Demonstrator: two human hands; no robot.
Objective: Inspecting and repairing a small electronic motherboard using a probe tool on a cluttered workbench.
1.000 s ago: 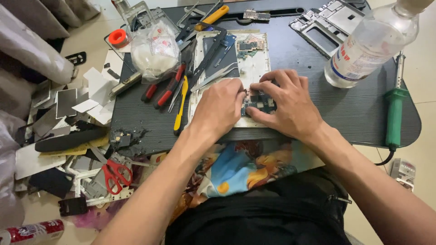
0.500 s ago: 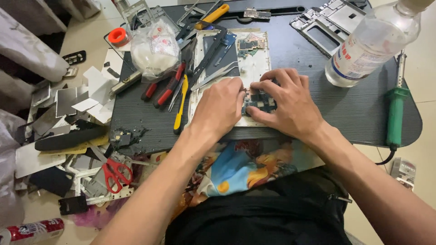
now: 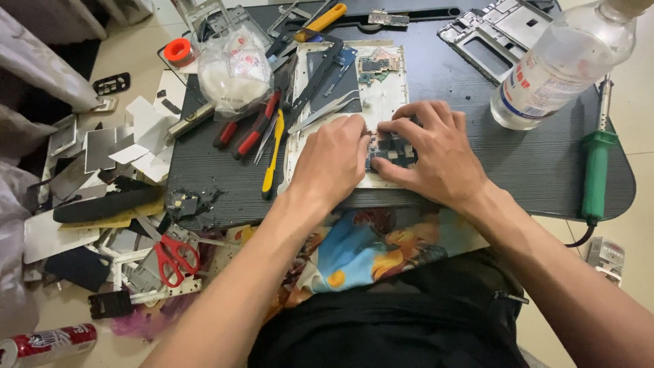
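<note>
Both my hands rest on a white device frame [image 3: 388, 99] lying on a dark table [image 3: 545, 170]. My left hand [image 3: 332, 162] and my right hand [image 3: 428, 151] meet over a small dark circuit board [image 3: 393, 151], with the fingertips of both pinching its edges. The palms hide most of the board. Further up the white frame lie a dark panel [image 3: 334, 82] and a smaller green board [image 3: 375, 66].
Red-handled pliers [image 3: 248, 133], a yellow-handled tool [image 3: 272, 160], tweezers and a plastic bag [image 3: 234, 71] lie left of the frame. A clear bottle [image 3: 558, 68] and a green soldering iron [image 3: 596, 170] stand right. Red scissors [image 3: 176, 257], scrap parts and a can [image 3: 48, 344] litter the floor.
Both hands stay on the small circuit board with only slight finger shifts. The view has moved a little.
</note>
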